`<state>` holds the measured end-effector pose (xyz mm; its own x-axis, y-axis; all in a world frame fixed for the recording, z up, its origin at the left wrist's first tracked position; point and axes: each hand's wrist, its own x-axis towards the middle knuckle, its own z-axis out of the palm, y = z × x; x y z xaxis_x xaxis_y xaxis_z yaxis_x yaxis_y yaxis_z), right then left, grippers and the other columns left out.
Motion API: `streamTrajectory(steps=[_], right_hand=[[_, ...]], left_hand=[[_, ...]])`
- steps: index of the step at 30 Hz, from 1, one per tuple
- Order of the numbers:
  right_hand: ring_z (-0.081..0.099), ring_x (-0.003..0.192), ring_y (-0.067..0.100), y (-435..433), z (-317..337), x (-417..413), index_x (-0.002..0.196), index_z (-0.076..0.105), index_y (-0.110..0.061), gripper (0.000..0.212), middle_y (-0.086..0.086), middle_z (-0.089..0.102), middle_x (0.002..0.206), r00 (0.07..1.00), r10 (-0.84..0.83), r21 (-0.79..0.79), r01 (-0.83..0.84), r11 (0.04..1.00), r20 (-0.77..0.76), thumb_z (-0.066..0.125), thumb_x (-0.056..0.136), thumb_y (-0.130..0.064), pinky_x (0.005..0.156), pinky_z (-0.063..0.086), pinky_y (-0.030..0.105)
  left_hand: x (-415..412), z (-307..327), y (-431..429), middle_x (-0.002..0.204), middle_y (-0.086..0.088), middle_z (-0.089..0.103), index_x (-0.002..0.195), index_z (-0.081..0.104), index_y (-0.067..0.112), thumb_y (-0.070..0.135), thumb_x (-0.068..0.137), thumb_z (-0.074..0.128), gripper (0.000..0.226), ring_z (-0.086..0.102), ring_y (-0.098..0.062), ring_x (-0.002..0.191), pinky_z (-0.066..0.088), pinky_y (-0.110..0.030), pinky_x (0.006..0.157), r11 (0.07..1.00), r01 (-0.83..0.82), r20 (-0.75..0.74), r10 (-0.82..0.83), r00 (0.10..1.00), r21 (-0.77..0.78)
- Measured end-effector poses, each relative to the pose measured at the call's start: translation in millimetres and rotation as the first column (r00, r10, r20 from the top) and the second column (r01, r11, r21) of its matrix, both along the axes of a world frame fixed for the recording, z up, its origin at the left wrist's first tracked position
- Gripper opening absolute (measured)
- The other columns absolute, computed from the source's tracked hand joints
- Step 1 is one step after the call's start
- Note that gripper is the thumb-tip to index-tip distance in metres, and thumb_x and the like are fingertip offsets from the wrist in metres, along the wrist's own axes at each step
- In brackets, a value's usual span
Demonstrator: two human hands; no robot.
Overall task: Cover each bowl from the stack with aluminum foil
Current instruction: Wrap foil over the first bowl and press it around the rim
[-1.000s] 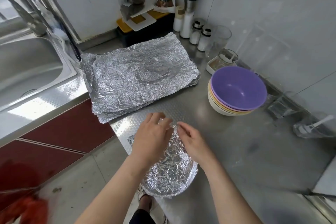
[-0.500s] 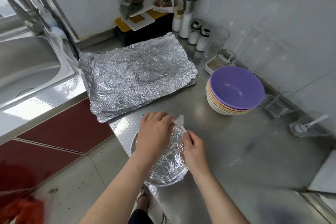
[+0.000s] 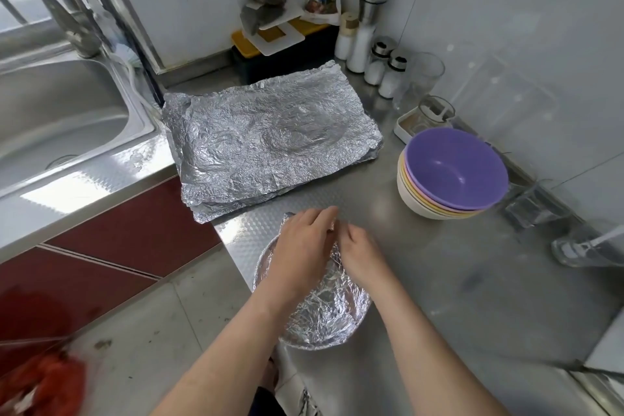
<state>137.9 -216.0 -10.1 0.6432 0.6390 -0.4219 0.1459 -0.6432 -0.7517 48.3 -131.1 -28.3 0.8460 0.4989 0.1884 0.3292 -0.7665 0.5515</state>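
A bowl wrapped in crinkled aluminum foil [image 3: 326,317] sits at the near corner of the steel counter. My left hand [image 3: 300,246] lies flat over its far left part, fingers pressing the foil at the far rim. My right hand [image 3: 363,252] pinches the foil at the far right rim, touching the left fingertips. A stack of bowls [image 3: 449,176] with a purple one on top stands to the right. Flat sheets of foil [image 3: 266,138] lie piled behind the wrapped bowl.
A steel sink [image 3: 57,111] is at the left. Salt shakers and bottles [image 3: 374,54], a white rack [image 3: 270,0] and glass jars [image 3: 429,108] line the back wall. Glass containers [image 3: 587,246] stand at the right. The counter edge drops to a floor at the near left.
Both hands have worked along the bowl's far rim, folding the raised foil flap down. The view has shifted slightly.
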Motion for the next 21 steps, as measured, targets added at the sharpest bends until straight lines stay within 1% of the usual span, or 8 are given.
streamTrajectory(steps=[3,5,7,10,13,15,17,21], right_hand=[[0.060,0.098,0.030,-4,2,-1,0.093,0.058,-0.016,0.033,0.012,0.066,0.102,0.999,0.030,0.007,-0.030,1.000,0.029,0.032,0.104,-0.033,0.076,0.041,0.031],[0.058,0.112,0.027,-8,3,-4,0.115,0.060,-0.015,0.038,0.009,0.064,0.120,1.000,0.024,0.030,-0.024,0.999,0.009,0.036,0.102,-0.041,0.090,0.043,0.032],[0.047,0.130,0.018,-12,4,-6,0.143,0.042,-0.015,0.055,0.004,0.048,0.144,0.999,0.002,0.048,0.000,0.999,-0.037,0.040,0.099,-0.047,0.103,0.033,0.024],[0.040,0.135,0.015,-14,5,-5,0.148,0.033,-0.013,0.059,0.003,0.039,0.151,0.999,0.042,0.043,-0.040,0.998,-0.033,0.043,0.099,-0.043,0.099,0.028,0.017],[0.046,0.131,0.020,-11,-1,-8,0.144,0.041,-0.010,0.050,0.007,0.048,0.144,0.998,0.060,0.001,-0.060,0.998,0.035,0.044,0.101,-0.035,0.105,0.034,0.028],[0.055,0.110,0.020,-11,-8,-12,0.136,0.052,-0.010,0.041,0.005,0.061,0.119,0.994,0.051,-0.010,-0.051,0.999,0.099,0.043,0.102,-0.030,0.091,0.041,0.029],[0.053,0.087,0.016,-15,-14,-14,0.120,0.062,-0.009,0.032,-0.001,0.059,0.095,0.990,0.014,0.003,-0.015,1.000,0.138,0.043,0.101,-0.025,0.075,0.039,0.027],[0.057,0.084,0.018,-25,-12,-20,0.105,0.065,-0.008,0.028,0.005,0.066,0.093,0.984,-0.103,0.064,0.095,0.993,0.144,0.041,0.102,-0.022,0.071,0.041,0.027]], left_hand=[[1,10,2,0.118,-0.011,0.065,0.132,0.057,0.007,0.005,0.085,0.068,0.049,0.062,-0.031,0.104,0.050,-0.040,0.088,0.999,0.033,-0.016,-0.033,0.999,-0.003],[-6,21,4,0.126,-0.013,0.062,0.134,0.056,0.007,0.002,0.081,0.070,0.055,0.058,-0.031,0.114,0.050,-0.042,0.095,0.999,0.008,-0.014,-0.008,1.000,0.044],[-25,29,6,0.129,-0.012,0.061,0.132,0.058,0.008,0.004,0.084,0.069,0.050,0.056,-0.030,0.118,0.048,-0.044,0.099,0.988,-0.144,0.003,0.144,0.990,0.051],[-61,26,0,0.136,-0.009,0.057,0.136,0.055,0.009,0.014,0.095,0.057,0.042,0.050,-0.028,0.126,0.041,-0.039,0.103,0.913,-0.398,-0.063,0.394,0.917,-0.088],[-75,12,-17,0.136,-0.004,0.057,0.144,0.045,0.015,0.026,0.102,0.044,0.044,0.052,-0.024,0.125,0.039,-0.034,0.099,0.836,-0.465,-0.147,0.441,0.885,-0.291],[-75,7,-23,0.125,-0.004,0.064,0.143,0.046,0.019,0.027,0.103,0.040,0.041,0.060,-0.025,0.114,0.044,-0.036,0.092,0.778,-0.484,-0.115,0.482,0.869,-0.401],[-71,7,-22,0.120,-0.004,0.067,0.140,0.051,0.020,0.024,0.103,0.039,0.039,0.062,-0.025,0.109,0.047,-0.038,0.090,0.773,-0.483,-0.084,0.495,0.865,-0.411],[-63,12,-12,0.130,0.000,0.063,0.140,0.052,0.019,0.019,0.104,0.039,0.038,0.057,-0.019,0.118,0.041,-0.028,0.095,0.843,-0.396,-0.094,0.389,0.916,-0.365]])
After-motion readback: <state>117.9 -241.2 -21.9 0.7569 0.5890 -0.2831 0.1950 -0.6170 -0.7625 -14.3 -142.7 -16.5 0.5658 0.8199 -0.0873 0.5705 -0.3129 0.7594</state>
